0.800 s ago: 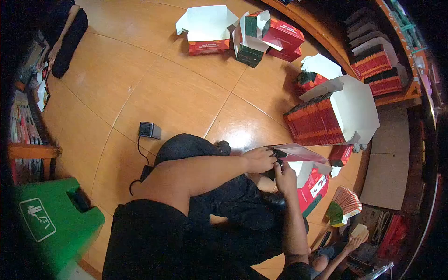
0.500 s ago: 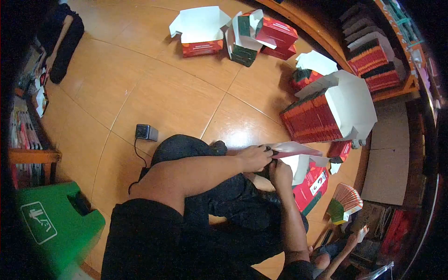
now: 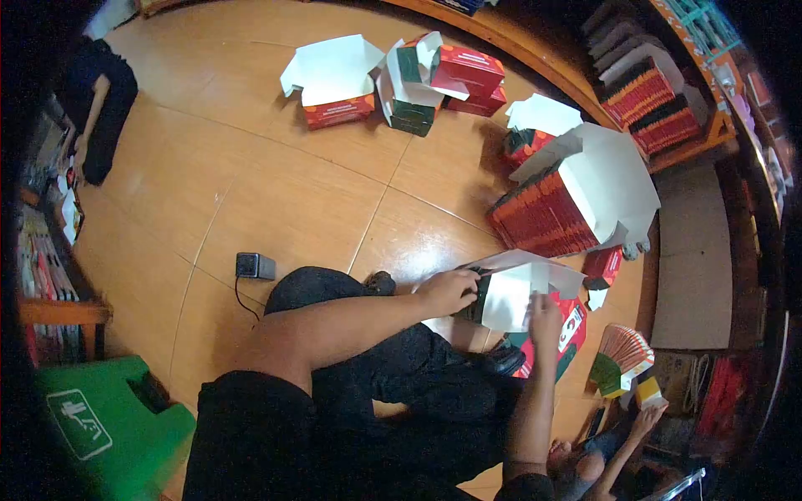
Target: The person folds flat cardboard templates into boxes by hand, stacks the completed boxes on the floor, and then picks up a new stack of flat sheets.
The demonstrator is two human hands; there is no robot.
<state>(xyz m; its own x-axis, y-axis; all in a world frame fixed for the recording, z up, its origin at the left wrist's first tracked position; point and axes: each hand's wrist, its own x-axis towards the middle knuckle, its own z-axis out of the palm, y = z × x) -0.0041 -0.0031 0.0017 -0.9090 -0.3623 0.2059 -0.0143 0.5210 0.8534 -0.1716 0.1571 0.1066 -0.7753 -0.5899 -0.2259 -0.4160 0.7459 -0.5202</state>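
**White-lined carton framed by left hand and right hand**

At the far left, a seated co-worker is partly swallowed by the dark lens border, beside a low shelf lined with thin printed items. Below it, a green box marked with a white pictogram is cut off at the edge. A black power adapter is seen on the tiled floor, its cord partly hidden by the left forearm.

The carton lies directly to the right of the left hand and is bounded by the right hand at its other side, in front of the crossed legs; both hands are about equally near. Its upper wall is stretched lengthwise from left to right, above both hands. Its dark left edge is gripped by the left hand's bent fingers. The right hand is curled against the pale inner panel; by blur, a firm pinch cannot be told from a touch.

Under the right hand, a red printed panel is half covered; whether it belongs to the same carton cannot be made out. Beyond, a row of nested cartons is set on the floor. At lower right, a small yellow-and-white box is held in another person's hand.
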